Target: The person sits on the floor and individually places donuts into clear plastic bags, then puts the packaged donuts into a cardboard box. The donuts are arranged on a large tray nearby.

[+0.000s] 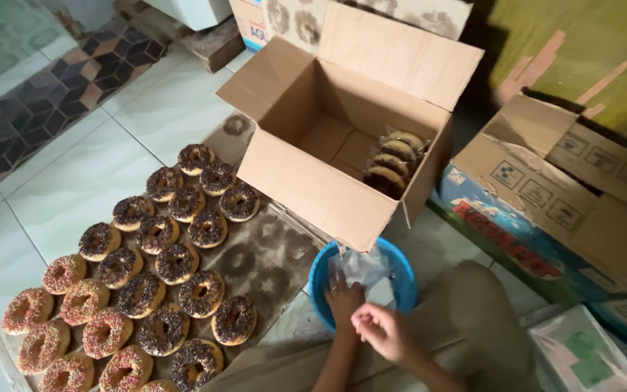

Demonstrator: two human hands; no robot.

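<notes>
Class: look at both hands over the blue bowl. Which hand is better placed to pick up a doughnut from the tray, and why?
Probably the left hand: it lies on the side nearer the doughnuts, touching the plastic bags in the blue bowl. The right hand sits farther from the tray.

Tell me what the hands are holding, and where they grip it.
Both hands, left and right, are at the clear plastic bags in the blue bowl, near their lower edge; an actual pinch cannot be told.
</notes>
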